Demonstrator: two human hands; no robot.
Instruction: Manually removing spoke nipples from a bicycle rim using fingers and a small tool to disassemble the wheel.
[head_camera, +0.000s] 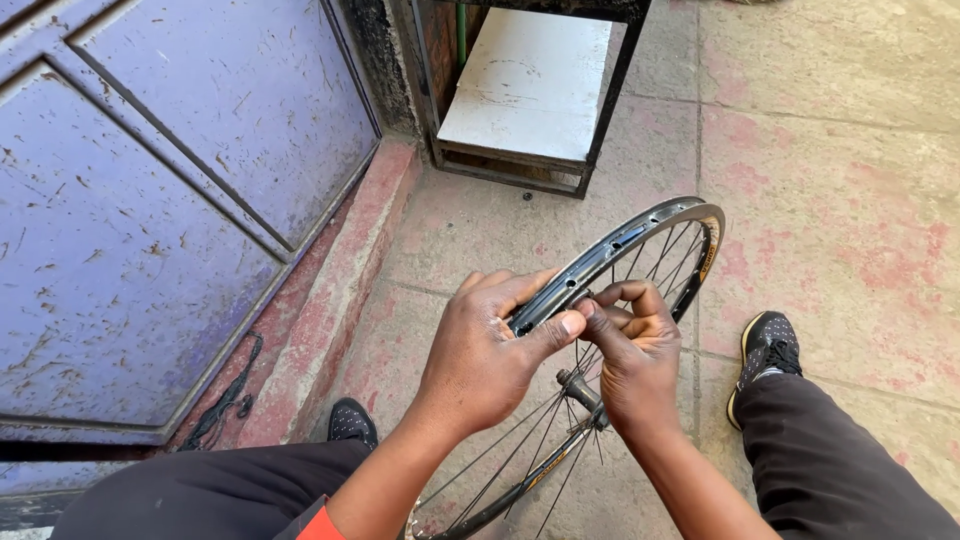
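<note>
The rim of a bicycle wheel (640, 240) is pinched by the fingers (560, 325) of the left hand (480, 360), with the thumb on the near side. The fingers of the right hand (630, 350) are curled tight against the inner side of the rim, just beside the left thumb; whether something small is held there cannot be told. The wheel is held up between the knees, above the floor (830, 200), and is tilted away to the far right. Thin spokes (520, 440) are seen running down to the hub (578, 388), which is partly hidden by the right hand. The near end of the wheel is cut off at the bottom edge.

A black shoe (768, 345) is seen to the right of the wheel, and another black shoe (352, 420) to the left. Dark trouser legs (830, 470) are cut off at the bottom. A scratched purple metal door (150, 220) is seen on the left. A white board in a black metal frame (530, 85) is placed far behind the wheel.
</note>
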